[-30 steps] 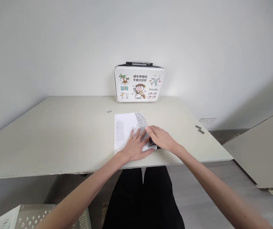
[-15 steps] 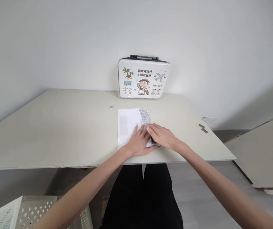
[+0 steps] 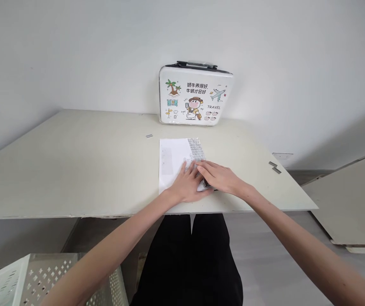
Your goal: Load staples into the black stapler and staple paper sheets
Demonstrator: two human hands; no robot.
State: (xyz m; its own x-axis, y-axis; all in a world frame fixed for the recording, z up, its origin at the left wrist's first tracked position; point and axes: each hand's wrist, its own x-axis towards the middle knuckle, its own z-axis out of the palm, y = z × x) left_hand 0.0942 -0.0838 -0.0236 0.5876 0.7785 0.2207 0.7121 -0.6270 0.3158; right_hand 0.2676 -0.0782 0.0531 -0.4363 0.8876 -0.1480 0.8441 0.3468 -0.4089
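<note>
A white sheet of paper (image 3: 176, 146), printed with a grey grid along its right side, lies near the front of the table. My left hand (image 3: 188, 186) rests flat on its lower part, fingers spread. Just to the right, my right hand (image 3: 222, 177) covers a black stapler (image 3: 206, 183) at the paper's right edge; only a dark bit with a shiny rim shows under the palm. The fingertips of both hands overlap or nearly touch. Whether the stapler's jaws are pressed together is hidden.
A white cartoon-printed case (image 3: 195, 97) with a black handle stands against the wall at the back. Small grey staple strips (image 3: 149, 136) lie left of it, and more staple strips (image 3: 274, 168) near the table's right edge. A perforated white basket (image 3: 26, 276) stands below left.
The head view has tilted down slightly, so the table and case sit a little higher in the picture. Both hands keep their places on the paper and stapler.
</note>
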